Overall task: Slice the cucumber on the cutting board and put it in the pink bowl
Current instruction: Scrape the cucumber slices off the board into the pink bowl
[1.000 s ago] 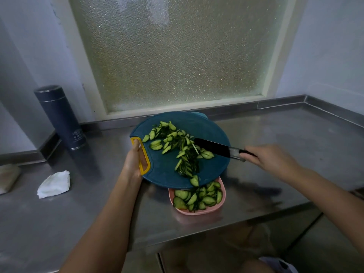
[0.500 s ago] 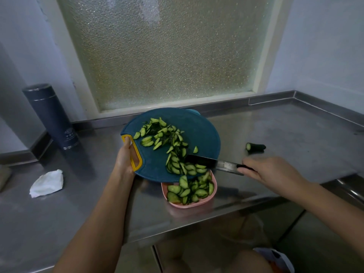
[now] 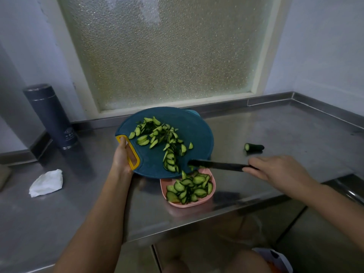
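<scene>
Many slices [image 3: 157,134] need scraping into the pink bowl [image 3: 185,205]: left hand [image 3: 122,160] grips the tilted cutting board [image 3: 197,133], right hand [image 3: 279,170] grips the knife [image 3: 216,165].

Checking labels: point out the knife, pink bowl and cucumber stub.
knife [image 3: 216,165], head view, middle of the blade.
pink bowl [image 3: 189,205], head view, near wall.
cucumber stub [image 3: 255,147], head view, dark skin.

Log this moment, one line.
left hand: grips cutting board | right hand: knife at board edge | cucumber slices: board, pink bowl
</scene>
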### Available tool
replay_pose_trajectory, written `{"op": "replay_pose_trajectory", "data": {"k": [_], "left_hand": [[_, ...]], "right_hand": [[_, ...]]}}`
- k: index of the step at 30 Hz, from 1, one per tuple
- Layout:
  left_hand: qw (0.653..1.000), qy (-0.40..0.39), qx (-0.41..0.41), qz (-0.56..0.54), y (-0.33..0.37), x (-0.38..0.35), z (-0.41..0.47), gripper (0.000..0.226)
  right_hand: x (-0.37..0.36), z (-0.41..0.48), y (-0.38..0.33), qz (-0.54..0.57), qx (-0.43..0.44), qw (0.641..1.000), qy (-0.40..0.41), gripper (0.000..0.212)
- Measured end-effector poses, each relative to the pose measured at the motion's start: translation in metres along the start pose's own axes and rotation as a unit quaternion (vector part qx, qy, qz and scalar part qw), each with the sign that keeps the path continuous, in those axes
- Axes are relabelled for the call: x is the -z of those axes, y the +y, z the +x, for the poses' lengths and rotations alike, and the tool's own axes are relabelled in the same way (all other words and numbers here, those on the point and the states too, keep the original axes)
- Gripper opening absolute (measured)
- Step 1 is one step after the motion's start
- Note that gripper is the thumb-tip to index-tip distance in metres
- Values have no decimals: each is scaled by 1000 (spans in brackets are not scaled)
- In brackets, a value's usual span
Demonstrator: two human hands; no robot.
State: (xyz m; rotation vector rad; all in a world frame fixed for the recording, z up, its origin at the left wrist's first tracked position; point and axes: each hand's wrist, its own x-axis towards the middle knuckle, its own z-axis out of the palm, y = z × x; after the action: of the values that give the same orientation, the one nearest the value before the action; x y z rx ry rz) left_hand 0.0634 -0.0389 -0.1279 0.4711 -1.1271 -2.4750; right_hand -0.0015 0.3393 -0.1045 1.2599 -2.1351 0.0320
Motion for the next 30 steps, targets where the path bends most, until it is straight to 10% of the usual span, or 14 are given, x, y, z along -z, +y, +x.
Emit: {"op": "replay_pose_trajectory", "data": {"k": [15,30], "left_hand": [[998,-60,22,-20,-4,9,16,55],[999,-27,30,6,-12,11,22,53]], "right_hand": [[-41,112,42,74,-149,982,-88,32],[-51,80,31,109,-69,983,-129,55]]}}
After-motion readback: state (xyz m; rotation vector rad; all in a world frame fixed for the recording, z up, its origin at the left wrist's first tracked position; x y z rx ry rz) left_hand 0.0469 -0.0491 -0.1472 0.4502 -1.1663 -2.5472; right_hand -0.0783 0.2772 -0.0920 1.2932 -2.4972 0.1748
